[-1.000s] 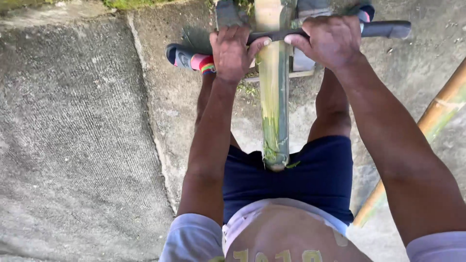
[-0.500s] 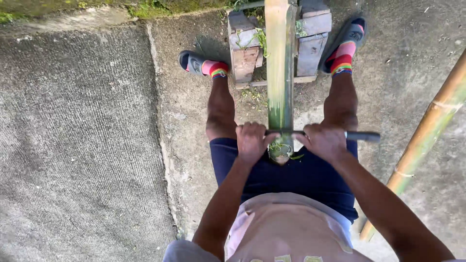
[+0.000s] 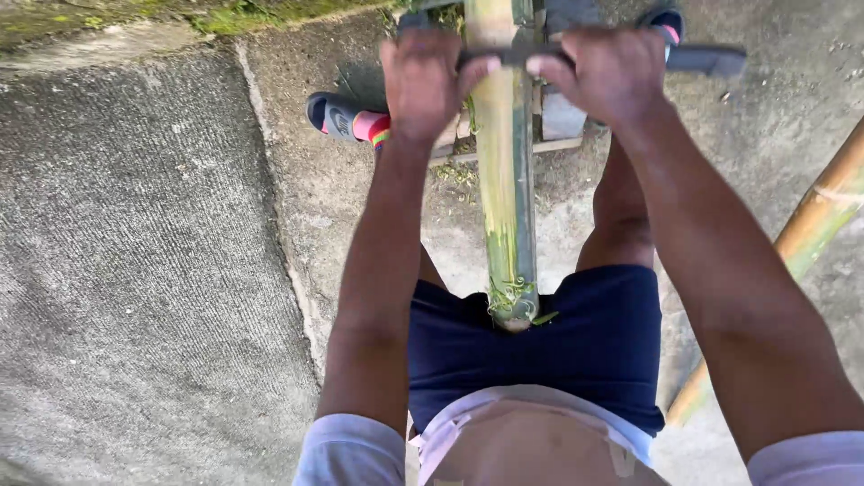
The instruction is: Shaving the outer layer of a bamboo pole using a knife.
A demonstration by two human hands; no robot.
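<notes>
A green-yellow bamboo pole (image 3: 508, 198) runs from between my thighs toward the top of the view, its near end frayed with green shavings. Across it lies a dark two-handled blade (image 3: 702, 59). My left hand (image 3: 421, 79) grips the blade's left handle, left of the pole. My right hand (image 3: 610, 74) grips the blade on the right side, its dark end sticking out past my fist. Both arms are stretched forward, far up the pole. I sit astride in dark blue shorts.
Wooden blocks (image 3: 562, 117) support the pole near my feet. My left foot wears a dark slide sandal with a striped sock (image 3: 346, 117). A second bamboo pole (image 3: 801, 243) lies slanted at the right. Rough concrete with a seam (image 3: 279, 234) spreads left; mossy edging runs along the top.
Both hands have pushed the blade from near my lap back up the pole to its far end; a second ago it was also far up, then pulled close.
</notes>
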